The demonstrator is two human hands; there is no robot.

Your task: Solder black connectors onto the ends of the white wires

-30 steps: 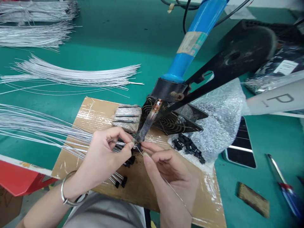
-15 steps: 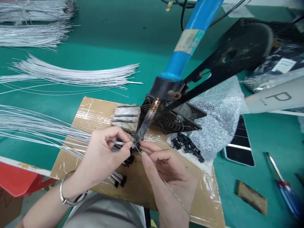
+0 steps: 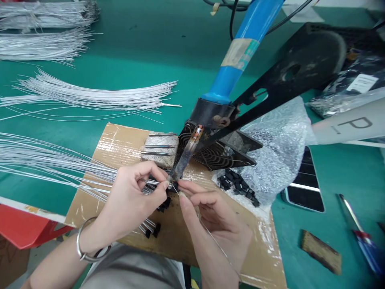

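Observation:
A blue-handled soldering iron (image 3: 231, 76) is fixed in a black metal holder, its dark tip pointing down between my hands. My left hand (image 3: 141, 192) pinches the end of a thin white wire right at the tip; the small part under its fingertips is mostly hidden. On the other side, my right hand (image 3: 213, 224) holds a strand of solder wire (image 3: 217, 243) between thumb and fingers, its end reaching the tip. White wires (image 3: 60, 160) run in from the left under my left hand. Some end in black connectors (image 3: 155, 230) lying on the cardboard (image 3: 180, 237).
Spare tips lie on a pale sponge block (image 3: 161, 156) beside a black fan (image 3: 216, 152). Loose black connectors (image 3: 237, 185) sit by bubble wrap (image 3: 276, 160). At right are a phone (image 3: 305, 188), a brown block (image 3: 321, 251) and a pen (image 3: 357, 228). More wire bundles (image 3: 99, 94) lie at left.
Both hands stay almost still at the iron tip. The view has shifted very slightly.

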